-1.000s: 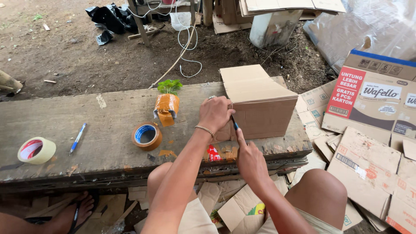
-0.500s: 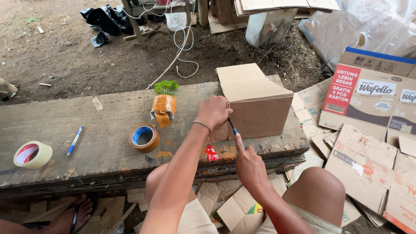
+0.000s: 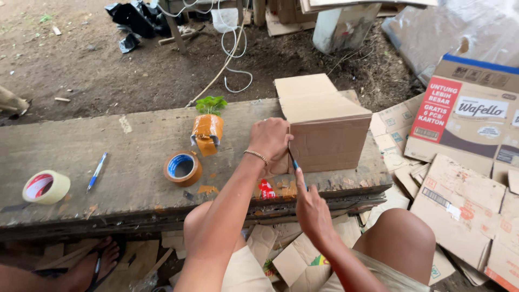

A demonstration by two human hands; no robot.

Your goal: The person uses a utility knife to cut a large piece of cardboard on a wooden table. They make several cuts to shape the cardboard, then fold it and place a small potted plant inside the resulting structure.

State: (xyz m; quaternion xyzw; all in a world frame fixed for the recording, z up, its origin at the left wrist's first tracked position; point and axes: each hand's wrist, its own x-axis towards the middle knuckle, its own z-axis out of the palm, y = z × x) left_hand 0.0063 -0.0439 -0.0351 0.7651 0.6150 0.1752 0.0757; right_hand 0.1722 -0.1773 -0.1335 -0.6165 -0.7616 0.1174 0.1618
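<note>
A brown cardboard box (image 3: 330,135) with a raised top flap stands on the right part of a worn wooden bench (image 3: 135,157). My left hand (image 3: 272,141) presses against the box's left front corner; a thin bracelet circles that wrist. Just below it, my right hand (image 3: 312,208) grips a blue-handled knife or cutter (image 3: 293,162) whose tip meets the box's near left edge. A roll of brown tape (image 3: 183,168) lies left of my hands. Behind the roll stands a small green plant wrapped in brown tape (image 3: 207,127).
A blue pen (image 3: 97,171) and a roll of clear tape (image 3: 46,187) lie at the bench's left end. Flattened cardboard and printed cartons (image 3: 465,162) cover the ground to the right. White cables (image 3: 232,48) trail over the dirt behind. Another person's sandalled foot (image 3: 89,265) shows bottom left.
My right hand has moved up a little, bringing the cutter's tip against the box's edge. My left hand stays pressed on the box.
</note>
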